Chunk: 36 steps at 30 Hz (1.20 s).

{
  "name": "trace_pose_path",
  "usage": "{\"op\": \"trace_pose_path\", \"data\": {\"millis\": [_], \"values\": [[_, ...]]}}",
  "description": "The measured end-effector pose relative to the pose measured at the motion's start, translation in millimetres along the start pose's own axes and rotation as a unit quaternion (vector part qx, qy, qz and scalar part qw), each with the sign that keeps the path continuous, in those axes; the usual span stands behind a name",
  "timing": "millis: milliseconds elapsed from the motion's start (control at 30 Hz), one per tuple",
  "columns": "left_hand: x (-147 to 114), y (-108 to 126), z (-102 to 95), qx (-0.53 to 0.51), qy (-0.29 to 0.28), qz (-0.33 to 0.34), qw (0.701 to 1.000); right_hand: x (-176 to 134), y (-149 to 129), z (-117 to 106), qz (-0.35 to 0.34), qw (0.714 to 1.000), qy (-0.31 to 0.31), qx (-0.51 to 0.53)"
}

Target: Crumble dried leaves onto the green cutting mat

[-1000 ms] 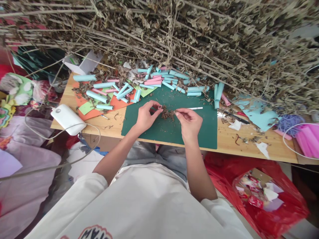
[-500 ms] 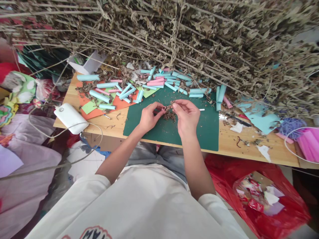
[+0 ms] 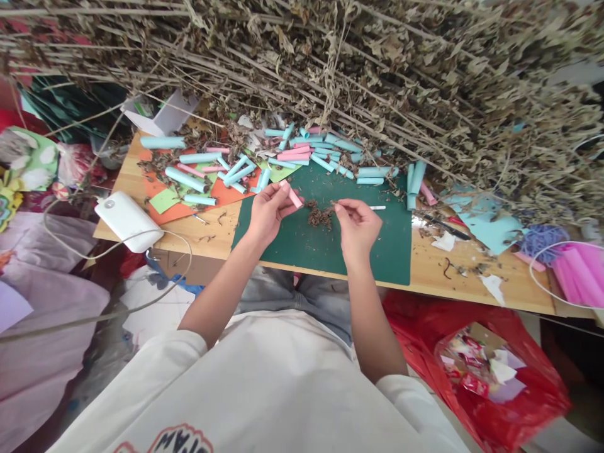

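My left hand [image 3: 267, 212] is closed around a small pink paper tube [image 3: 293, 197], which points toward the right with one end sticking out. Thumb and fingertips of my right hand [image 3: 357, 228] are pinched on a tiny bit of dried plant, largely hidden. Between the two hands a little heap of crumbled dried leaves [image 3: 319, 216] lies on the dark green cutting mat [image 3: 302, 246]. Neither hand touches the mat. A short white stick [image 3: 377, 207] rests just beyond my right hand.
Blue rolled paper tubes [image 3: 186, 180] and pink ones lie scattered behind the mat. A large bundle of dried stalks [image 3: 302, 69] overhangs the table's back. A white power bank [image 3: 129, 221] with a cable sits left. A red bag [image 3: 410, 321] of scraps stands below right.
My hands have moved apart, the left going left with the pink tube, now tilted into view. The right has drawn slightly away from the leaf heap. The camera view shifted a little.
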<state>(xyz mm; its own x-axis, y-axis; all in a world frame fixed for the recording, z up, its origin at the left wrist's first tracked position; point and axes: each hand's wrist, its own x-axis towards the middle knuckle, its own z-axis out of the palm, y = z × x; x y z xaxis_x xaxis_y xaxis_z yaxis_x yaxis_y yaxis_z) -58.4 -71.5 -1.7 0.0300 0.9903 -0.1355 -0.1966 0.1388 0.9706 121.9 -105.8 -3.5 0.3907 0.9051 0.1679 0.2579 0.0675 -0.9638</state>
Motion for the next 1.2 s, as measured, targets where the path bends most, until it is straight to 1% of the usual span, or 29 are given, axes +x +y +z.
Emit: {"op": "trace_pose_path", "data": {"millis": [33,100,167,233,300,367,400,467,567,733,833,1000,1200], "values": [[1,2,0.1,-0.001,-0.005,-0.008,1.000,-3,0,-2,-0.026,0.998,-0.017,-0.049],[1,7,2.2,-0.016,-0.009,-0.022,1.000,-9,-5,-4,-0.088,0.985,-0.045,-0.139],[0,10,6.4,-0.059,-0.005,-0.053,0.997,-14,-13,-5,-0.136,0.973,-0.057,-0.176],[-3,14,11.9,-0.115,-0.003,-0.099,0.988,-17,-22,-4,-0.144,0.976,-0.088,-0.136],[-7,17,17.6,-0.167,-0.011,-0.139,0.976,-17,-28,-2,-0.129,0.980,-0.139,-0.053],[-11,20,22.5,-0.208,-0.023,-0.161,0.965,-15,-29,0,-0.108,0.979,-0.172,0.017],[-12,21,24.5,-0.221,-0.028,-0.169,0.960,-15,-28,1,-0.098,0.978,-0.177,0.040],[-15,23,27.5,-0.232,-0.031,-0.182,0.955,-14,-26,3,-0.078,0.979,-0.175,0.072],[-17,25,29.9,-0.224,-0.031,-0.186,0.956,-15,-26,3,-0.061,0.978,-0.163,0.113],[-20,27,32.4,-0.218,-0.047,-0.168,0.960,-19,-29,2,-0.063,0.980,-0.131,0.134],[-23,28,34.2,-0.218,-0.052,-0.160,0.961,-20,-30,1,-0.069,0.982,-0.112,0.132],[-25,29,37.1,-0.215,-0.064,-0.148,0.963,-23,-32,-1,-0.075,0.989,-0.087,0.088],[-28,26,40.5,-0.226,-0.051,-0.154,0.961,-26,-31,1,-0.082,0.992,-0.074,0.066]]}}
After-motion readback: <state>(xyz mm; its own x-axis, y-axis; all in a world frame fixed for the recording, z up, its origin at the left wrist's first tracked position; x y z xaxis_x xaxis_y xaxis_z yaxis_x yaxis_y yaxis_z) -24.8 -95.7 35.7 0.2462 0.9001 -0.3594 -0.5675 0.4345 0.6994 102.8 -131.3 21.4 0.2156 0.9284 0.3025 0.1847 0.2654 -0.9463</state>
